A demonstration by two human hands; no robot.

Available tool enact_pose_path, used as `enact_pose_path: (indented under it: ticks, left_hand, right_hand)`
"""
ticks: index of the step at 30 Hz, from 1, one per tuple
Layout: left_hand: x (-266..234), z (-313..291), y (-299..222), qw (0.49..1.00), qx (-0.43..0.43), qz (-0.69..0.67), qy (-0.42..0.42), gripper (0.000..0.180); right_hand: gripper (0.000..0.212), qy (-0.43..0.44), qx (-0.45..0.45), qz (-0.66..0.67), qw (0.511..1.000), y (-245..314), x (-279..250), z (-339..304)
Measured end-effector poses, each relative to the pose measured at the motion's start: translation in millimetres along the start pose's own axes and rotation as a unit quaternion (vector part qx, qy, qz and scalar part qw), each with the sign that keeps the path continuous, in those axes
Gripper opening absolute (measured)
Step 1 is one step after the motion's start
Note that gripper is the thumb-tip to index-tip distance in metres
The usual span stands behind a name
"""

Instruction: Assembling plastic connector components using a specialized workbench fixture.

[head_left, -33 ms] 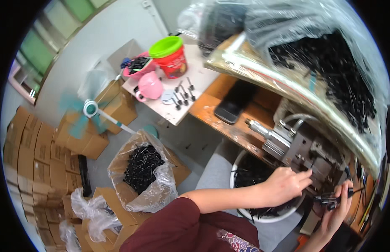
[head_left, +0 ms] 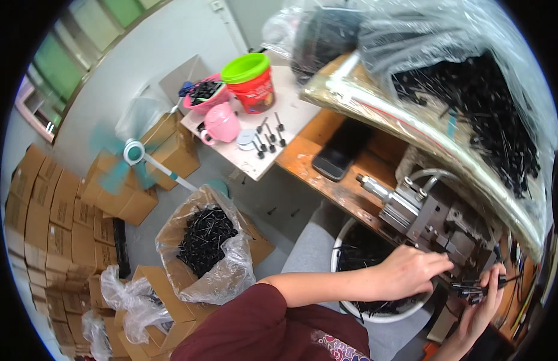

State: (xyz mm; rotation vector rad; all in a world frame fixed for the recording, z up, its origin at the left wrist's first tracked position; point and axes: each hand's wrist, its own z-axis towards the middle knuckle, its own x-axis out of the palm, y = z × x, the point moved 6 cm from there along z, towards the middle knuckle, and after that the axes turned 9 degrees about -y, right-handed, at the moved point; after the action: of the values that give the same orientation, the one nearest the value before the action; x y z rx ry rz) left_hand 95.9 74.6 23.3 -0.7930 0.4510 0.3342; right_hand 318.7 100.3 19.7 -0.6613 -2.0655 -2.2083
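My left hand point(head_left: 414, 272) is at the near side of a small metal machine point(head_left: 444, 225) with a silver cylinder. Its fingers are bent and close together; whatever they may hold is hidden. To the right, my right hand point(head_left: 484, 298) grips a small bunch of black stemmed parts point(head_left: 469, 290), thin rods with thicker heads. Below my left forearm stands a white bucket point(head_left: 334, 259) with many black parts point(head_left: 360, 253) inside.
A tilted, plastic-lined tray point(head_left: 351, 99) of black parts rises above the machine. A dark phone point(head_left: 339, 156) lies on the wooden bench point(head_left: 303, 147). Leftward are a white table point(head_left: 255, 167), a lined box point(head_left: 170, 240) of black parts, a fan point(head_left: 134, 153) and stacked cartons point(head_left: 41, 222).
My left hand has lowered slightly, and its forefinger, stretched toward the machine before, now bends down closer to the right hand. The right hand still holds its bunch. The whole view has shifted slightly.
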Motion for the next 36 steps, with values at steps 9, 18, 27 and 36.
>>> enact_pose_path:
  ticks: [9, 18, 27, 36]
  left_hand:
    - [-18.7, 6.7, -35.6, 0.957, 0.045, -0.282, -0.047, 0.041]
    - [-33.8, -4.0, -45.0, 0.949, 0.003, -0.311, -0.049, 0.042]
    - [-36.9, -9.7, -57.8, 0.962, 0.027, -0.265, -0.051, 0.029]
    - [-29.8, 7.1, -56.0, 0.950, -0.019, -0.310, -0.021, 0.024]
  right_hand:
    - [0.005, 0.039, 0.056, -0.001, 0.998, 5.5, 28.6, -13.7]
    - [0.011, 0.006, 0.056, -0.006, 0.998, 18.8, 46.6, -25.8]
    - [0.013, 0.069, -0.131, -0.068, 0.987, 27.7, 49.7, -27.1]
    - [0.018, -0.015, 0.072, 0.058, 0.996, 22.5, 48.6, -23.0]
